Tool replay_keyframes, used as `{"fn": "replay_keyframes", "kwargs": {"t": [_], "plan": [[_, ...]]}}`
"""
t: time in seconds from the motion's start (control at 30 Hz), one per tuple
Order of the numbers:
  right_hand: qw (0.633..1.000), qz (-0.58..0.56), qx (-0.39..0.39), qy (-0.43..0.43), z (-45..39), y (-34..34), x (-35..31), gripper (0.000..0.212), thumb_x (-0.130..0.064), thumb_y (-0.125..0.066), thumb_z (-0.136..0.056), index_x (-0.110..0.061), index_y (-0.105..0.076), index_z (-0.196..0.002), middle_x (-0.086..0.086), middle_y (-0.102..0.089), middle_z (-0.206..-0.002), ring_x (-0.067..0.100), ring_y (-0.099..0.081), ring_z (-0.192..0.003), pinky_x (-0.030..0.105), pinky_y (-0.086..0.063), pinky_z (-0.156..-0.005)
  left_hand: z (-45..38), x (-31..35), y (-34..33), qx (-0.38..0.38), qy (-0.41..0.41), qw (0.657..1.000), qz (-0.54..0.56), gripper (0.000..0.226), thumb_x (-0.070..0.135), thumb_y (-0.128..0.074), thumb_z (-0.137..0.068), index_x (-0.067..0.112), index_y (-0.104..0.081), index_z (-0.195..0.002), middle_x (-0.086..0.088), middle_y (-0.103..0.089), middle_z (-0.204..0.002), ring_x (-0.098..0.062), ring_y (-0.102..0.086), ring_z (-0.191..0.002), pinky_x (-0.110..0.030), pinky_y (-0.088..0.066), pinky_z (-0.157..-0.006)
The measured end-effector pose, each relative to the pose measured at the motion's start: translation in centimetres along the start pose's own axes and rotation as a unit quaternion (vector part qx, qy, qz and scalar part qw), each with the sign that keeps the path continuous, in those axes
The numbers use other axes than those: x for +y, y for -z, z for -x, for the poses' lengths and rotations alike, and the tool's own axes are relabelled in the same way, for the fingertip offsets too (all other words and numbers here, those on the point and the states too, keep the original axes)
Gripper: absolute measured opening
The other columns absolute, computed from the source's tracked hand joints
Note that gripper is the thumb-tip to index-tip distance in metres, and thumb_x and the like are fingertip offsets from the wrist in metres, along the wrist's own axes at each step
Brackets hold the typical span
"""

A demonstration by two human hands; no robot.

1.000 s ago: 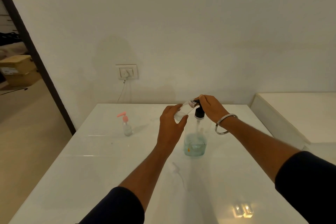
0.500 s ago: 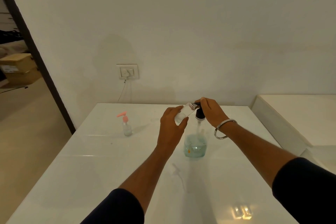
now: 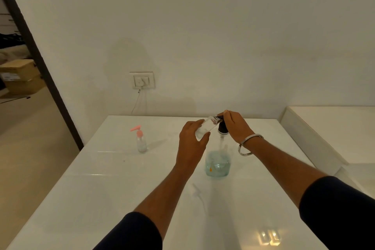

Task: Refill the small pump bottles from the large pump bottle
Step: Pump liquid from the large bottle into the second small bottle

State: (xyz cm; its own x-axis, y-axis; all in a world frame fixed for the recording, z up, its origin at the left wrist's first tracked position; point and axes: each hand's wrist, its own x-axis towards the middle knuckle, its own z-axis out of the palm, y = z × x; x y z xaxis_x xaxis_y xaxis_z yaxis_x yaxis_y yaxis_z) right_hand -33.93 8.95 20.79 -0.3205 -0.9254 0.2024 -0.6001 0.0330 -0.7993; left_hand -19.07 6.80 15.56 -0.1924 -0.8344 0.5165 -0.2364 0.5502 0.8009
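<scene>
Two hands are seen over the white bench (image 3: 101, 199). A small clear bottle (image 3: 204, 129) is held in the left hand (image 3: 191, 144), with the fingers (image 3: 197, 123) and thumb curled round its lower half. The small bottle is tilted, so its long line runs from lower left to upper right. Its open threaded neck is pointed up and to the right, at the black pump head (image 3: 222, 126) of the large bottle (image 3: 218, 163). The neck is seen just beside the spout; whether they touch cannot be told. The small bottle is see-through, and how full it is cannot be told.

The right hand (image 3: 236, 126) is laid on top of the black pump head, with its fingers bent down over it. A silver bangle (image 3: 248, 145) is worn on the right wrist.

The large bottle is stood upright on the bench, near the middle, under both hands. It is clear, and pale blue liquid is seen in its lower part only.

A second small bottle (image 3: 141, 142) with a pink pump is stood upright on the bench, well apart to the left. Its spout is pointed left.

A loose clear pump (image 3: 197, 191) is laid flat on the bench, near the large bottle and closer to the person.
</scene>
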Motion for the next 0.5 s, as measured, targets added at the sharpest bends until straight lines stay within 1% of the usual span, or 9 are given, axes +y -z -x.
{"fn": "replay_keyframes", "kwargs": {"t": [0.07, 0.1, 0.17, 0.23, 0.3, 0.33, 0.4, 0.47, 0.5], "plan": [[1.000, 0.007, -0.005, 0.001, 0.02, 0.09, -0.04, 0.044, -0.020, -0.025, -0.100, 0.003, -0.062, -0.103, 0.021, -0.064, -0.095, 0.022, -0.055, -0.084, 0.029, -0.043, -0.079, -0.01, 0.11, 0.07, -0.001, 0.000, 1.000, -0.003, 0.038, 0.017, -0.071, -0.081, 0.014, -0.060, -0.117, 0.001, -0.062, -0.110, -0.005, -0.056, -0.094, -0.007, -0.042, -0.079], [1.000, 0.007, -0.004, 0.002, 0.05, 0.14, -0.13, 0.044, -0.019, -0.025, -0.100, 0.003, -0.062, -0.101, 0.019, -0.063, -0.093, 0.024, -0.056, -0.084, 0.031, -0.044, -0.079, -0.01, 0.19, 0.13, -0.001, 0.000, 1.000, -0.004, 0.038, 0.017, -0.071, -0.081, 0.015, -0.060, -0.117, 0.002, -0.061, -0.110, -0.004, -0.056, -0.094, -0.006, -0.042, -0.078], [1.000, 0.005, 0.007, 0.009, 0.01, 0.32, -0.37, 0.043, -0.019, -0.026, -0.100, 0.004, -0.062, -0.101, 0.019, -0.065, -0.096, 0.030, -0.058, -0.088, 0.034, -0.046, -0.081, -0.03, 0.33, 0.27, 0.000, -0.005, 1.000, -0.002, 0.038, 0.019, -0.071, -0.081, 0.015, -0.060, -0.117, 0.003, -0.061, -0.109, -0.003, -0.056, -0.093, -0.007, -0.042, -0.078], [1.000, 0.005, 0.013, 0.007, -0.09, 0.50, -0.76, 0.042, -0.018, -0.027, -0.099, 0.003, -0.062, -0.104, 0.018, -0.065, -0.099, 0.029, -0.058, -0.089, 0.029, -0.046, -0.077, -0.06, 0.57, 0.39, 0.002, -0.010, 1.000, 0.001, 0.038, 0.019, -0.071, -0.081, 0.015, -0.060, -0.117, 0.002, -0.062, -0.109, -0.005, -0.057, -0.093, -0.009, -0.042, -0.078], [1.000, 0.014, 0.010, 0.006, -0.09, 0.68, -0.95, 0.041, -0.018, -0.027, -0.099, 0.003, -0.062, -0.102, 0.015, -0.063, -0.094, 0.024, -0.055, -0.083, 0.021, -0.043, -0.067, -0.13, 0.78, 0.45, 0.001, -0.007, 1.000, 0.005, 0.038, 0.019, -0.071, -0.081, 0.015, -0.060, -0.117, 0.002, -0.062, -0.109, -0.005, -0.057, -0.094, -0.009, -0.042, -0.078], [1.000, 0.018, 0.007, 0.008, -0.11, 0.73, -0.94, 0.041, -0.019, -0.027, -0.100, 0.002, -0.062, -0.100, 0.015, -0.062, -0.093, 0.023, -0.053, -0.082, 0.019, -0.042, -0.065, -0.15, 0.84, 0.48, 0.001, -0.006, 1.000, 0.006, 0.037, 0.020, -0.071, -0.081, 0.015, -0.061, -0.117, 0.002, -0.062, -0.108, -0.005, -0.056, -0.093, -0.008, -0.042, -0.078], [1.000, 0.019, 0.002, 0.008, -0.11, 0.71, -0.71, 0.041, -0.020, -0.026, -0.100, 0.001, -0.061, -0.098, 0.017, -0.063, -0.094, 0.021, -0.053, -0.081, 0.017, -0.041, -0.065, -0.11, 0.77, 0.42, 0.001, -0.006, 1.000, 0.000, 0.037, 0.020, -0.071, -0.081, 0.014, -0.061, -0.117, 0.002, -0.062, -0.108, -0.003, -0.056, -0.093, -0.004, -0.040, -0.077], [1.000, 0.009, 0.000, 0.007, -0.14, 0.36, -0.33, 0.041, -0.018, -0.026, -0.100, 0.001, -0.062, -0.102, 0.019, -0.065, -0.100, 0.021, -0.055, -0.085, 0.019, -0.042, -0.068, -0.05, 0.36, 0.27, 0.002, -0.004, 1.000, -0.004, 0.037, 0.020, -0.070, -0.082, 0.015, -0.060, -0.117, 0.002, -0.062, -0.109, -0.003, -0.055, -0.093, -0.003, -0.040, -0.078], [1.000, 0.004, 0.002, 0.004, -0.16, 0.18, -0.15, 0.041, -0.018, -0.026, -0.100, 0.001, -0.062, -0.105, 0.019, -0.065, -0.102, 0.023, -0.056, -0.087, 0.021, -0.043, -0.071, 0.01, 0.17, 0.18, 0.001, -0.002, 1.000, -0.004, 0.037, 0.019, -0.071, -0.082, 0.015, -0.060, -0.117, 0.003, -0.062, -0.109, -0.003, -0.056, -0.094, -0.005, -0.041, -0.079]]}}
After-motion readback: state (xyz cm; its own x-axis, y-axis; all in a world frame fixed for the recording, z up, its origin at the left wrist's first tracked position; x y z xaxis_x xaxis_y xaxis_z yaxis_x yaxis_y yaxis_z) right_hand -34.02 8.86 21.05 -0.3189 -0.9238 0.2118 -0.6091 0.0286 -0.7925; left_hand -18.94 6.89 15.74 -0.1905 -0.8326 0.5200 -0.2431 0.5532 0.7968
